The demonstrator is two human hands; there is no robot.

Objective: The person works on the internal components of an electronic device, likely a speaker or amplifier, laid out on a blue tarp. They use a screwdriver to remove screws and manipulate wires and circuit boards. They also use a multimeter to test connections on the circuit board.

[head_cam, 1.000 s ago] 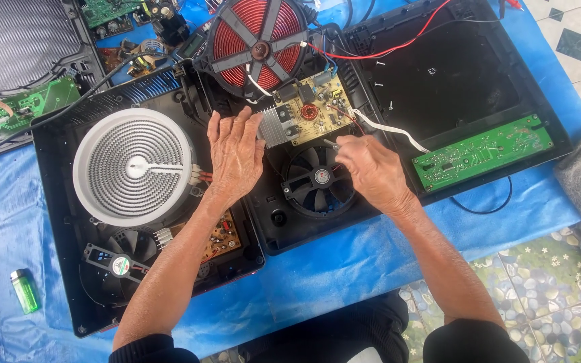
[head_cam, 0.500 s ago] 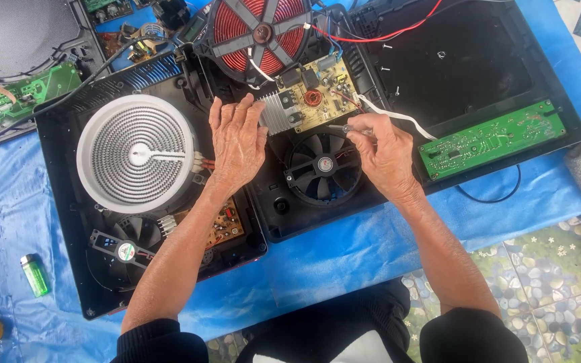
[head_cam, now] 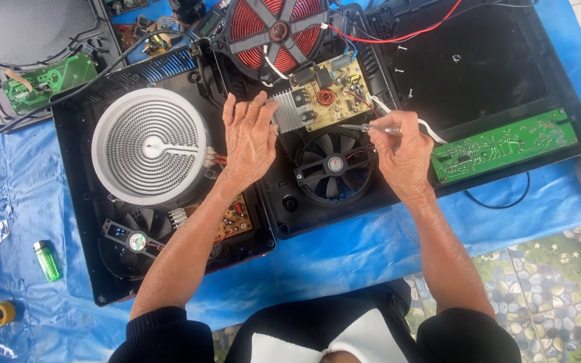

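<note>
An opened black cooktop casing (head_cam: 284, 208) lies on a blue sheet. My left hand (head_cam: 249, 138) rests flat, fingers apart, on the casing beside a yellow circuit board (head_cam: 327, 97) with a silver heat sink. My right hand (head_cam: 401, 154) grips a thin screwdriver (head_cam: 364, 127), its tip pointing left at the board's lower edge. A black fan (head_cam: 334, 167) sits between my hands. Above the board is a red coil (head_cam: 276, 30). A white spiral heating element (head_cam: 149, 144) lies left of my left hand.
A long green circuit board (head_cam: 502, 144) lies in the black tray at right. Another green board (head_cam: 48, 81) sits far left. A green lighter (head_cam: 47, 261) and a yellow tape roll (head_cam: 0, 313) lie on the blue sheet (head_cam: 344, 249). Red wires run at the top.
My right hand has lifted from the fan area and now holds the screwdriver toward the yellow board. My left hand stays beside the board.
</note>
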